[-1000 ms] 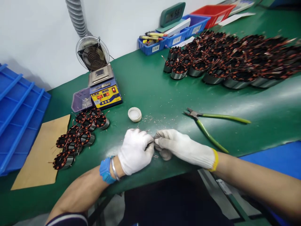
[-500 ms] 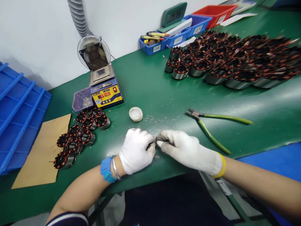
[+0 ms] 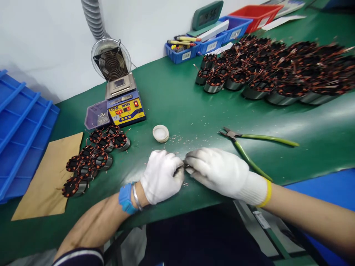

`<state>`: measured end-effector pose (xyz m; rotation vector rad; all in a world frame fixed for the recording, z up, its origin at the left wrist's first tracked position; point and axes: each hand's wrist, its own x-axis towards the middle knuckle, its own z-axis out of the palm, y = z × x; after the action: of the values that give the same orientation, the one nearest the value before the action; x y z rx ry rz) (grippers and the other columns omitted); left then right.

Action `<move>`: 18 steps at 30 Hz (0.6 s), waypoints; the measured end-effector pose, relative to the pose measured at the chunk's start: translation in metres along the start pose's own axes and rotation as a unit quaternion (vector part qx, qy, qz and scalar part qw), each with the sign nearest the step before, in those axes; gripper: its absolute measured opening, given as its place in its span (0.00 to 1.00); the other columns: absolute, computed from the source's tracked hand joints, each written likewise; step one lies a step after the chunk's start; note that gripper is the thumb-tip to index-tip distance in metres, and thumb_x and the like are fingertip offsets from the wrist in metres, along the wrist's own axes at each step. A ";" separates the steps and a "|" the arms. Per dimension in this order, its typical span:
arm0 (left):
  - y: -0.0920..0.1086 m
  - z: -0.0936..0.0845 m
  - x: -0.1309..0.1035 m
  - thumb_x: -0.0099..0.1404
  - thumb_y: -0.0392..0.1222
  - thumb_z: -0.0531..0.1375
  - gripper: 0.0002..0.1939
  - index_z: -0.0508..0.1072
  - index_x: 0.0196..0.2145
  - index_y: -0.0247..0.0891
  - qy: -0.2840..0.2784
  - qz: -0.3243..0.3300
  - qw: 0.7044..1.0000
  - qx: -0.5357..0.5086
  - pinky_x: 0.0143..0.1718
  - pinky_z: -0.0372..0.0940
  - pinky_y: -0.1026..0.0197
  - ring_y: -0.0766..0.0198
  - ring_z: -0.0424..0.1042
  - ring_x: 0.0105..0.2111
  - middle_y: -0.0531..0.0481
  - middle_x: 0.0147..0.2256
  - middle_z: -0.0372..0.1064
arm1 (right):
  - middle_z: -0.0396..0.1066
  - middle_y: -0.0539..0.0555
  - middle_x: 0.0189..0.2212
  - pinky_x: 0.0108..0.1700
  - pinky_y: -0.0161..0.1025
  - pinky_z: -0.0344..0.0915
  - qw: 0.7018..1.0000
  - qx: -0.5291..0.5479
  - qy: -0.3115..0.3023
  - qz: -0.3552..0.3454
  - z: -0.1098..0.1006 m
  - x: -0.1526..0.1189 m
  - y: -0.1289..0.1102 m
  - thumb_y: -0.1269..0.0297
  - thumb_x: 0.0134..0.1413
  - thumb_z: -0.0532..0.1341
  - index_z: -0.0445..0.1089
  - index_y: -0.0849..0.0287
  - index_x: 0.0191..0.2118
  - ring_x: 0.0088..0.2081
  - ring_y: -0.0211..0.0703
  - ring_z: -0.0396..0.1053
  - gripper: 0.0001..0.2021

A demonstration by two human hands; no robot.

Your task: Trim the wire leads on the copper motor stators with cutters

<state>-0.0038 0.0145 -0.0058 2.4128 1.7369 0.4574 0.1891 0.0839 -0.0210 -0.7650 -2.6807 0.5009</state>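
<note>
Main risk: a dropped part. Fingertips of the gloved left hand point(image 3: 163, 177) and gloved right hand point(image 3: 219, 171) meet, both sets of fingers curled in as if pinching something tiny; cannot tell what, gloves hide it. Bulky glove tips could let it slip, and it'd be hard to pick out among the wire clippings point(image 3: 185, 184) just below the fingertips and the copper-coloured scraps point(image 3: 191, 140) beyond them. Loose bits could also stick to the gloves. Diagonal cutters point(image 3: 232, 135) lie open, 1 handle running right beside the right cuff; an outward wrist swing could knock them.

Position: the work sits between the 2 hands, at the meeting fingertips, low over the green bench point(image 3: 172, 96). Round white dish point(image 3: 163, 141) just beyond the left hand. Wound stators point(image 3: 107, 164) further left, apart from both hands.
</note>
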 end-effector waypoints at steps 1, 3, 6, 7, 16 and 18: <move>0.000 0.000 0.000 0.66 0.35 0.56 0.08 0.71 0.29 0.41 0.000 0.000 1.000 0.001 0.39 0.59 0.54 0.59 0.69 0.33 0.52 0.28 0.72 | 0.78 0.63 0.43 0.40 0.44 0.67 0.998 -0.034 0.008 -0.047 0.001 -0.002 0.003 0.67 0.60 0.56 0.75 0.60 0.44 0.40 0.52 0.75 0.12; 0.000 0.001 0.000 0.66 0.36 0.56 0.08 0.71 0.29 0.41 -0.001 0.000 1.000 0.002 0.39 0.59 0.54 0.59 0.69 0.33 0.52 0.28 0.72 | 0.79 0.63 0.40 0.37 0.43 0.67 0.999 -0.012 -0.003 -0.030 0.005 -0.002 0.003 0.67 0.61 0.55 0.76 0.60 0.42 0.37 0.50 0.75 0.12; 0.000 0.000 0.000 0.66 0.36 0.56 0.08 0.72 0.29 0.41 -0.001 -0.001 1.000 0.005 0.39 0.59 0.54 0.58 0.69 0.34 0.51 0.29 0.72 | 0.76 0.55 0.26 0.30 0.38 0.65 0.989 0.106 -0.037 0.101 0.010 0.001 -0.005 0.63 0.64 0.53 0.73 0.59 0.33 0.26 0.43 0.72 0.13; 0.000 0.000 0.000 0.66 0.36 0.56 0.08 0.72 0.29 0.41 -0.001 -0.002 1.000 0.006 0.39 0.59 0.54 0.58 0.69 0.34 0.51 0.29 0.72 | 0.75 0.52 0.23 0.28 0.36 0.64 0.981 0.138 -0.055 0.128 0.011 0.002 -0.007 0.62 0.66 0.52 0.72 0.59 0.32 0.23 0.40 0.70 0.15; 0.000 0.001 0.001 0.66 0.36 0.56 0.08 0.72 0.29 0.41 0.003 0.006 1.000 0.009 0.38 0.59 0.54 0.59 0.69 0.33 0.51 0.28 0.72 | 0.78 0.60 0.38 0.39 0.43 0.66 0.994 -0.081 0.005 -0.071 0.000 0.000 0.000 0.69 0.61 0.54 0.75 0.59 0.41 0.36 0.49 0.74 0.12; 0.000 0.001 0.001 0.65 0.35 0.57 0.08 0.71 0.28 0.41 0.007 0.005 1.000 0.010 0.37 0.59 0.54 0.59 0.69 0.32 0.51 0.28 0.72 | 0.77 0.57 0.29 0.32 0.39 0.65 0.999 0.030 -0.027 0.037 0.000 0.003 -0.005 0.66 0.63 0.52 0.72 0.59 0.34 0.29 0.44 0.73 0.12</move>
<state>-0.0034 0.0155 -0.0065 2.4393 1.7447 0.4613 0.1845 0.0813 -0.0188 -0.8468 -2.6802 0.6259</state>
